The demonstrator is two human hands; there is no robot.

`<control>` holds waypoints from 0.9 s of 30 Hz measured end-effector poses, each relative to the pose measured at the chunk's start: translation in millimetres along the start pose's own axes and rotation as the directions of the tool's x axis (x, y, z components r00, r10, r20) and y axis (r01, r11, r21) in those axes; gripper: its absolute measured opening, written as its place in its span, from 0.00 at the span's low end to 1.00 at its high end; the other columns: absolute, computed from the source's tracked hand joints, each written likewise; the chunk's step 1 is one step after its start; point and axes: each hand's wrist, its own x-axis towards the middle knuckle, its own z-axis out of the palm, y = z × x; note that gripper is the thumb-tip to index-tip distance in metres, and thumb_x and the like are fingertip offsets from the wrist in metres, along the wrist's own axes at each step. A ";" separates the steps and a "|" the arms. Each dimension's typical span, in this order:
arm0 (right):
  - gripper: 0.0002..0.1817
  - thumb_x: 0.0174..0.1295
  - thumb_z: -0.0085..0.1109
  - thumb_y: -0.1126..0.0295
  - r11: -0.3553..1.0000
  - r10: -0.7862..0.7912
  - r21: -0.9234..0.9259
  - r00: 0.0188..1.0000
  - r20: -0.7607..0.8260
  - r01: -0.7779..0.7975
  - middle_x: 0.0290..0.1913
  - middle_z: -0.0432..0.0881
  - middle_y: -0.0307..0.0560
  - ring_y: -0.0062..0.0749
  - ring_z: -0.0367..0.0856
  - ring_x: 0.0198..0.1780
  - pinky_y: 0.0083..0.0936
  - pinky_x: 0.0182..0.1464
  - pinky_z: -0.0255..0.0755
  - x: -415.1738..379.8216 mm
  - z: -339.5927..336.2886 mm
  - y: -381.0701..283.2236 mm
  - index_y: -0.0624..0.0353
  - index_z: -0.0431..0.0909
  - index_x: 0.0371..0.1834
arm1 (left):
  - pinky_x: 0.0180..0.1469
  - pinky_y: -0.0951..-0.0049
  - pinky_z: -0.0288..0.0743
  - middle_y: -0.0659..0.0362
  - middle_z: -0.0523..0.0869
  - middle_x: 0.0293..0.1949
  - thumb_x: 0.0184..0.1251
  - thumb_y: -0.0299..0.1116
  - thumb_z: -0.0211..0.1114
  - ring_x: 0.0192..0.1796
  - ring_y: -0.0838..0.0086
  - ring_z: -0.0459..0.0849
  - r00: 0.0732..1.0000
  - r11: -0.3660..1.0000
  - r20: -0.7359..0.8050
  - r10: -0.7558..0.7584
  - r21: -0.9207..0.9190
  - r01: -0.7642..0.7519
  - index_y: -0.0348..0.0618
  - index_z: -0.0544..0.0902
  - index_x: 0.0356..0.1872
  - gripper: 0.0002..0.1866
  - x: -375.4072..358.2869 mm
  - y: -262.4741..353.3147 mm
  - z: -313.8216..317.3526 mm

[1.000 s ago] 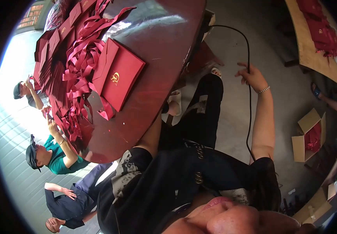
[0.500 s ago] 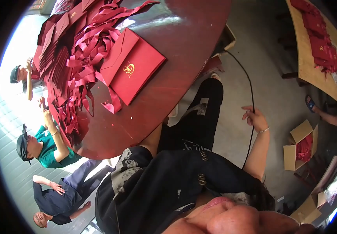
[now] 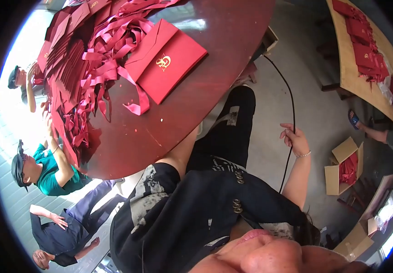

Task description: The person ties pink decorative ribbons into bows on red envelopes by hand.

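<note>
My right hand [image 3: 296,140] hangs beside my body on the right, loosely bent with its fingers apart and nothing seen in its grasp. A thin black cable [image 3: 291,91] crosses at its fingers. My left forearm [image 3: 185,152] reaches to the edge of the dark red table [image 3: 132,154], which hides my left hand. On the table lies a red envelope-like folder [image 3: 169,61] with a gold emblem, flap closed. Pink-red ribbons [image 3: 135,107] lie beside it, and many red folders [image 3: 66,68] are piled at the left.
Across the table are a person in green [image 3: 53,168] and another in a dark cap [image 3: 21,79]. A third person [image 3: 64,232] is at lower left. On the right are a wooden table [image 3: 346,59] with red items, an open carton [image 3: 333,179] and another person's leg [image 3: 374,133].
The view has shifted, so the folder and table appear farther right. My right hand stays beside the cable with a similar finger pose. My left forearm still reaches to the table edge.
</note>
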 end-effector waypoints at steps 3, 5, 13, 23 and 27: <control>0.18 0.76 0.52 0.72 0.997 -0.047 0.065 0.999 -0.008 0.048 0.37 0.85 0.41 0.16 0.73 0.27 0.15 0.30 0.66 -8.3 -4.9 10.7 0.64 0.76 0.66 | 0.58 0.64 0.80 0.54 0.83 0.62 0.80 0.35 0.60 0.60 0.67 0.82 0.999 0.998 0.020 -0.049 0.047 0.048 0.45 0.71 0.73 0.24 -12.7 -9.9 2.6; 0.21 0.76 0.54 0.69 0.988 -0.085 0.131 0.996 0.026 0.080 0.38 0.84 0.42 0.17 0.74 0.28 0.15 0.31 0.66 -12.3 -15.8 36.0 0.65 0.72 0.69 | 0.58 0.64 0.79 0.54 0.83 0.62 0.80 0.34 0.60 0.60 0.67 0.83 0.997 0.994 0.025 -0.075 0.082 0.072 0.44 0.71 0.73 0.24 -21.5 -11.4 1.5; 0.29 0.78 0.50 0.68 0.688 -0.336 0.712 0.932 0.135 0.144 0.40 0.84 0.44 0.22 0.75 0.30 0.18 0.34 0.71 -81.1 -15.1 127.4 0.59 0.60 0.81 | 0.57 0.69 0.80 0.54 0.86 0.57 0.78 0.32 0.63 0.53 0.69 0.87 0.946 0.972 0.312 0.085 0.184 -0.148 0.40 0.74 0.70 0.23 -100.4 -7.9 -16.3; 0.23 0.81 0.43 0.70 -0.393 -0.295 0.732 0.677 -0.674 0.557 0.64 0.83 0.55 0.39 0.87 0.55 0.27 0.53 0.83 56.8 28.6 73.2 0.72 0.66 0.73 | 0.60 0.69 0.79 0.52 0.87 0.57 0.79 0.36 0.63 0.59 0.72 0.85 0.608 0.760 0.792 0.059 0.359 -0.542 0.37 0.75 0.68 0.22 -212.2 36.3 -107.3; 0.27 0.82 0.42 0.61 -0.275 -0.542 0.874 0.686 -0.485 0.401 0.60 0.85 0.56 0.39 0.87 0.53 0.29 0.53 0.84 74.0 55.3 -28.2 0.75 0.68 0.70 | 0.61 0.68 0.78 0.52 0.86 0.61 0.78 0.36 0.64 0.60 0.69 0.85 0.480 0.694 0.877 -0.004 0.348 -0.630 0.39 0.72 0.73 0.26 -274.9 104.8 -138.7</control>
